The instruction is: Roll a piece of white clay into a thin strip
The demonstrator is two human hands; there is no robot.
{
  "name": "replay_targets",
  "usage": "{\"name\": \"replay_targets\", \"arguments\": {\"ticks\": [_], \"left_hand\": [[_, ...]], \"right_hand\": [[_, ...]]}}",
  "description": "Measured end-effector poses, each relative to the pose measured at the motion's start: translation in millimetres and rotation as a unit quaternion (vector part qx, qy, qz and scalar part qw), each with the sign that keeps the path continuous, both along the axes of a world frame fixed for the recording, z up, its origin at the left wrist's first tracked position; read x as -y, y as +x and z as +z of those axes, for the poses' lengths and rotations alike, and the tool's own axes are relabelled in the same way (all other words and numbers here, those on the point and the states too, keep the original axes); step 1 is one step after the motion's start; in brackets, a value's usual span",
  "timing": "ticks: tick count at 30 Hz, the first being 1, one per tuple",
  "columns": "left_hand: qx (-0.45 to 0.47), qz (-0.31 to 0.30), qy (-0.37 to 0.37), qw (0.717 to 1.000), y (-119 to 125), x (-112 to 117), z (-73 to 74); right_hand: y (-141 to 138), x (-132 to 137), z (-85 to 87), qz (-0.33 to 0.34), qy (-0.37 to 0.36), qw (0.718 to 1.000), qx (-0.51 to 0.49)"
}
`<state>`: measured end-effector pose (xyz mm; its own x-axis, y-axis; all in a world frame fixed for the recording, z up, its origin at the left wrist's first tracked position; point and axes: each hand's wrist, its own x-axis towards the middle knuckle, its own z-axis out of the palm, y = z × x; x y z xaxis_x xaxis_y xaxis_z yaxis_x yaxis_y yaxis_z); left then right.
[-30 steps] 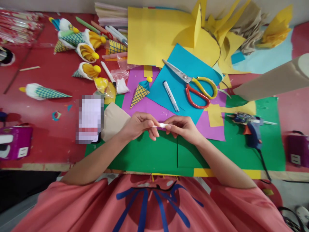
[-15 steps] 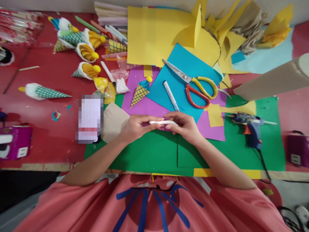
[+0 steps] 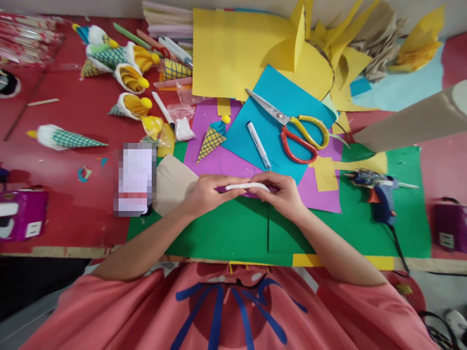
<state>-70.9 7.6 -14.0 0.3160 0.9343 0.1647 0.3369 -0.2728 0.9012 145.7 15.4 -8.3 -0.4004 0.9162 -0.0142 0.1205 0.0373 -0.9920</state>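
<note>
Two hands meet on one slim white roll (image 3: 246, 185): the left hand (image 3: 204, 193) is pinched shut on its left end and the right hand (image 3: 283, 190) on its right end, so the roll spans the gap between the fingertips, held just above the green sheet (image 3: 226, 228) on the bench. It bows slightly upward in the middle, so I judge it to be light, soft and easily dented or torn. It is best held gently at both ends, with no squeeze at the centre.

Just beyond the hands lies purple paper (image 3: 219, 160), and further out a white marker (image 3: 258, 144), a paper ice-cream cone (image 3: 211, 138) and scissors (image 3: 294, 130). A glue gun (image 3: 379, 194) rests well off to the right of the right hand.

A second ago only a short white stub showed between the fingertips. Now the roll shows longer and thinner, and the fingers sit further apart along it.
</note>
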Motion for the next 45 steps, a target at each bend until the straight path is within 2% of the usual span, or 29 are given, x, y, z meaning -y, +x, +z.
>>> {"name": "replay_targets", "arguments": {"ticks": [5,10,16,21,27,33,38,45], "left_hand": [[0.008,0.034,-0.012,0.999,1.2,0.1,3.9],[0.005,0.023,-0.061,0.998,-1.9,1.4,1.3],[-0.017,-0.003,0.027,0.999,-0.5,0.3,-0.2],[-0.026,0.021,0.056,0.998,2.7,1.2,2.9],[-0.014,0.037,0.074,0.996,1.7,2.4,0.4],[-0.002,0.023,-0.001,1.0,2.1,2.1,1.4],[-0.009,-0.003,0.045,0.999,3.1,2.0,2.4],[-0.005,0.028,0.069,0.997,2.3,1.3,2.5]], "right_hand": [[-0.6,0.5,-3.5,-0.001,-0.003,1.0,-0.003],[-0.9,-0.4,-2.0,-0.024,0.041,0.999,0.022],[-0.2,-0.5,0.7,-0.019,0.091,0.995,0.046],[0.4,0.9,-1.7,-0.007,0.126,0.992,0.029],[-0.3,2.3,-4.5,-0.004,0.059,0.998,0.019],[-0.5,1.1,0.5,-0.009,0.111,0.993,0.042],[-0.6,1.1,1.4,0.007,0.127,0.991,0.031],[-1.5,1.1,-4.5,0.013,0.025,1.0,0.011]]}}
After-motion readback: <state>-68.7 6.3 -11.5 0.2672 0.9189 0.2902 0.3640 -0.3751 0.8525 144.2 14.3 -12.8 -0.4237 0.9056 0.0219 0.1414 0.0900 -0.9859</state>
